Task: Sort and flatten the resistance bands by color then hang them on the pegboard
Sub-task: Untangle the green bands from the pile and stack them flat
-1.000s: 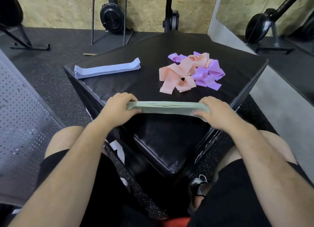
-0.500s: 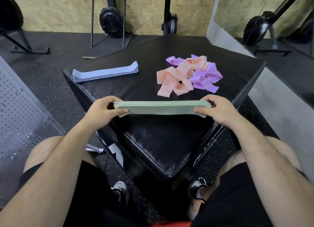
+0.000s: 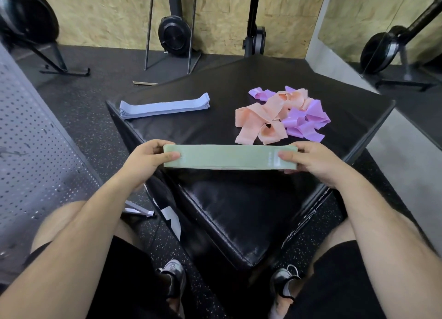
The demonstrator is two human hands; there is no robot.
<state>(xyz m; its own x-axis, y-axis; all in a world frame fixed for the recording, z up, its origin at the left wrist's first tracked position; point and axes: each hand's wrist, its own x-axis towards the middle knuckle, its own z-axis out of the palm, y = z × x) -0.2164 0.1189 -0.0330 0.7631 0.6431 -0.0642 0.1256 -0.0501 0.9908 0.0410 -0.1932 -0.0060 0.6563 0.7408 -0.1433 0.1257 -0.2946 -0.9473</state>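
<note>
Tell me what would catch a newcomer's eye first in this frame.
First, the stack of green bands at centre, pinched flat at each end by the left hand and right hand over the black padded box. Behind it to the right lies a tangled heap of peach bands and purple bands; a neat stack of blue bands lies at the back left.

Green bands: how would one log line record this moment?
green stack held flat by left hand, right hand | blue stack done | peach/purple pile unsorted
</note>
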